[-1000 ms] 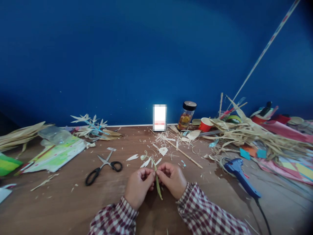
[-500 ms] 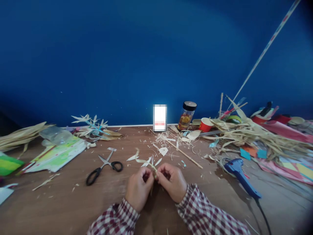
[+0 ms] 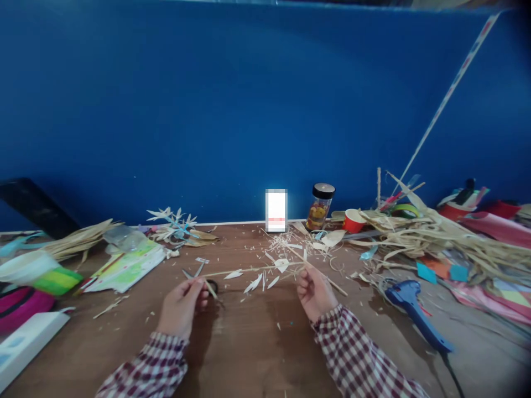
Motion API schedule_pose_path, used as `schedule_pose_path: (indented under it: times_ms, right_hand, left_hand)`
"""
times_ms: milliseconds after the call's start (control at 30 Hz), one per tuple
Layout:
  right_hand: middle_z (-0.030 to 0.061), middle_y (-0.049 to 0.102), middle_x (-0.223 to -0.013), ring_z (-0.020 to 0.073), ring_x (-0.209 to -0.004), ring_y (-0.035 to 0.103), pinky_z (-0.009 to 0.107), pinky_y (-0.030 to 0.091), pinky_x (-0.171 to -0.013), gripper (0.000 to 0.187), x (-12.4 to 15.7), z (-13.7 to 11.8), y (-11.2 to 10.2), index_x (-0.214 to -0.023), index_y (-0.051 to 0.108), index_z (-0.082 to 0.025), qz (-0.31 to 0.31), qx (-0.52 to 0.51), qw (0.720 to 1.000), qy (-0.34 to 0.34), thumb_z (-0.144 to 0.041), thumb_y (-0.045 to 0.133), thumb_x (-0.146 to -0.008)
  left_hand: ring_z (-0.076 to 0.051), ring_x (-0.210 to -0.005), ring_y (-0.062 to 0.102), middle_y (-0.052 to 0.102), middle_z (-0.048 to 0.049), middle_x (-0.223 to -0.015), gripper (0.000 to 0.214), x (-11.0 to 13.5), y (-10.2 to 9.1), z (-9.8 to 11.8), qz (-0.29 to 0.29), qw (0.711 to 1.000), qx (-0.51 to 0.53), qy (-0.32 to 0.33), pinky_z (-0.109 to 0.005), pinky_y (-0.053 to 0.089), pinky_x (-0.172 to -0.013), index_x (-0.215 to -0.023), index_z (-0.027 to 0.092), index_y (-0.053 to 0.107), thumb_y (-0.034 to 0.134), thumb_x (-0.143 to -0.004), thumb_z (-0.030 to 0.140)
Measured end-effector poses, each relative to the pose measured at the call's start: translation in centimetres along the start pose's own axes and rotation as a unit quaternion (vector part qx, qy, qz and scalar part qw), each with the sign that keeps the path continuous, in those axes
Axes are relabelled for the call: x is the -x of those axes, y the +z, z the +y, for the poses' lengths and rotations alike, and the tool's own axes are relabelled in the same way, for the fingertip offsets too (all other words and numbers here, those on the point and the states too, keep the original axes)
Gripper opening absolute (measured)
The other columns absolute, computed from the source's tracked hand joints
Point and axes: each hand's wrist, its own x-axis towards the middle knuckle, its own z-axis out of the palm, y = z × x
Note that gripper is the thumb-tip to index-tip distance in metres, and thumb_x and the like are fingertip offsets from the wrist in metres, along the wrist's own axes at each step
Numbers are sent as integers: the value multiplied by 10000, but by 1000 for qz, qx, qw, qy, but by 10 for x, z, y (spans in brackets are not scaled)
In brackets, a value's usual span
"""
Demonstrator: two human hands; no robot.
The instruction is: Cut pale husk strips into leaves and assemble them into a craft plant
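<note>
A thin, pale strip of dried plant leaf (image 3: 248, 270) stretches almost level between my two hands. My left hand (image 3: 181, 305) pinches its left end, with a short piece hanging past the fingers. At the other end my right hand (image 3: 316, 293) closes on the strip, whose tip sticks up above the thumb. Behind my left hand lie the scissors (image 3: 199, 269), their black handles mostly hidden. Small pointed leaf pieces (image 3: 254, 284) rest on the table just beyond the strip.
A blue glue gun (image 3: 417, 312) lies at the right, below a heap of dried leaf strips (image 3: 431, 237). A lidded jar (image 3: 319, 209) and a red paper cup (image 3: 353, 220) stand at the back. Far left are a painted sheet (image 3: 128, 266) and a white power strip (image 3: 31, 345).
My hands have moved apart from close together at the middle, drawing the strip out straight between them. The view has tilted and shifted a little left, showing more of the left side.
</note>
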Motion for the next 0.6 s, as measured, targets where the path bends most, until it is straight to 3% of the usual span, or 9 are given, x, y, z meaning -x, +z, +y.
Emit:
schedule_pose_path:
  times_ms: [200, 333, 400, 467, 600]
  right_hand:
    - [-79, 510, -543, 10, -384, 428, 91, 366, -311, 149, -3, -11, -1, -645, 505, -176, 14, -82, 996, 16, -182, 654, -649]
    - [-78, 514, -555, 12, -396, 438, 92, 378, -323, 161, -4, -15, -1, -653, 497, -176, -17, -104, 994, 38, -183, 658, -655]
    - [-74, 524, -572, 15, -407, 448, 93, 380, -327, 162, -3, -12, 0, -675, 502, -180, -33, -96, 993, 55, -196, 663, -663]
    - [-75, 534, -587, 19, -415, 455, 94, 378, -331, 166, -1, -7, 2, -710, 510, -191, -46, -84, 993, 62, -204, 670, -668]
    - [-66, 577, -664, 11, -419, 460, 87, 367, -338, 206, 1, 1, 4, -753, 514, -201, -52, -65, 995, 53, -207, 693, -652]
  left_hand:
    - [-47, -448, 514, 572, 19, -569, 38, -22, -55, 26, 99, 994, 36, 28, -116, 416, -385, -688, 117, 569, 582, -668, 147]
    - [-41, -460, 522, 585, 19, -574, 51, -24, -64, 51, 121, 990, 51, 55, -108, 435, -407, -691, 119, 567, 528, -720, 108]
    - [-59, -512, 560, 613, 15, -604, 41, -20, -54, 63, 88, 993, 43, 68, -126, 463, -445, -699, 131, 563, 538, -714, 103]
    - [-80, -579, 595, 648, 9, -675, 50, -12, -32, 74, 34, 995, 41, 86, -155, 491, -499, -730, 149, 559, 558, -698, 110]
    - [-104, -589, 607, 667, -47, -768, 132, 15, 38, 96, -80, 986, -30, 146, -197, 505, -520, -765, 135, 570, 589, -699, 248]
